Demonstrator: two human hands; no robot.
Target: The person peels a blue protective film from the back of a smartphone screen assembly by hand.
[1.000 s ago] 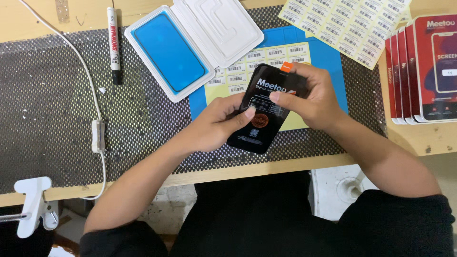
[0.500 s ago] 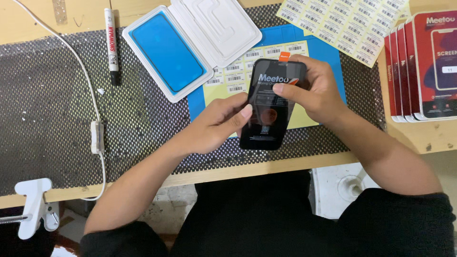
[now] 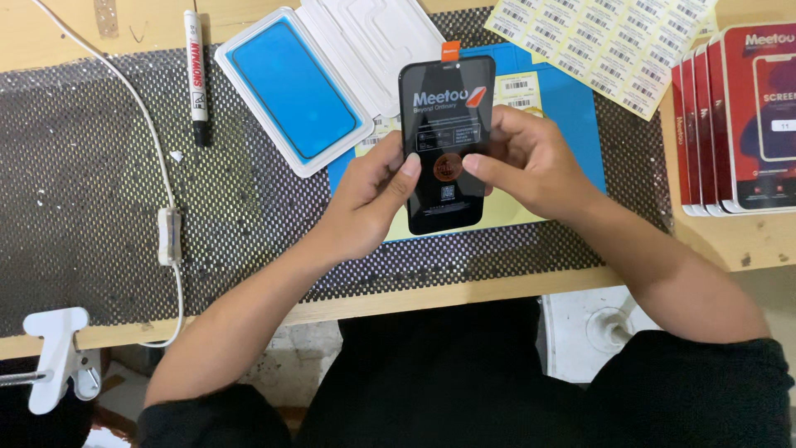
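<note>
I am seeing that the black phone screen (image 3: 448,141) is now standing straight, while a moment ago it was lying slanted, its top end leaning to the right. It is also sitting a little farther from the body than before. For the work in hand, I judge that the turning is finished and the piece is squared with the blue mat (image 3: 580,124) under it.

Its long axis is running away from the person, toward the far edge of the tabletop (image 3: 83,33). The notched end with the small orange tab (image 3: 450,51) is pointing away, the rounded bottom end toward the body.

The left hand (image 3: 369,195) is gripping the left edge, and the right hand (image 3: 531,162) is closing on the right edge, both thumbs pressing the front face. The screen is staying just above the mat, near the open white tray (image 3: 298,87).
</note>
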